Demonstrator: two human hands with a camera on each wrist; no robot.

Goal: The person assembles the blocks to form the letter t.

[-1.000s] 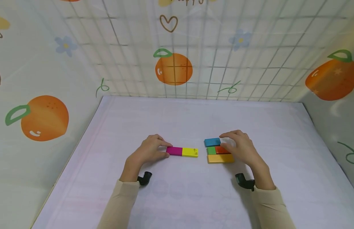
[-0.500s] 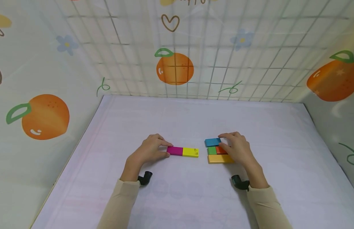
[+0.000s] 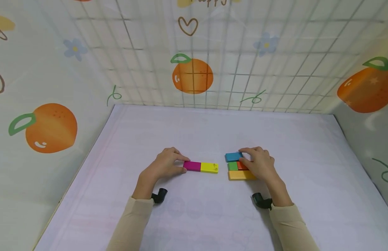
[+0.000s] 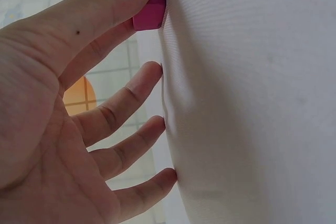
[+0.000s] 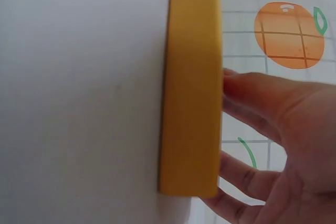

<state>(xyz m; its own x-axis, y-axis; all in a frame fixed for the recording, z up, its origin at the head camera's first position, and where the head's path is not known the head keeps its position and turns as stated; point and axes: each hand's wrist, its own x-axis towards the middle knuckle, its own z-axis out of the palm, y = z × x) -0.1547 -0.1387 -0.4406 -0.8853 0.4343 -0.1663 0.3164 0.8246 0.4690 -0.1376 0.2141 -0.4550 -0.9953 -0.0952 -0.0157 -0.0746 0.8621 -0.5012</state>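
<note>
In the head view my left hand (image 3: 162, 165) pinches the left end of a magenta block (image 3: 192, 166) between thumb and forefinger. That block lies end to end with a yellow block (image 3: 209, 167) bearing a small mark. The left wrist view shows the thumb on the magenta block (image 4: 149, 11), the other fingers spread with their tips at the table. My right hand (image 3: 260, 162) pinches the right end of a blue block (image 3: 233, 157). Below it sit a green block (image 3: 233, 166), a red block (image 3: 241, 166) partly covered by the hand, and a long orange-yellow block (image 3: 241, 175).
All the blocks lie on a white-covered table (image 3: 194, 216). A cloth (image 3: 143, 62) printed with oranges hangs behind and at the sides, with a grid showing through at the back. Black camera mounts (image 3: 261, 201) jut from both wrists.
My right hand has shifted slightly left, its thumb and forefinger coming further over the blue block's right end. The left hand and the magenta and yellow blocks stay in place.
</note>
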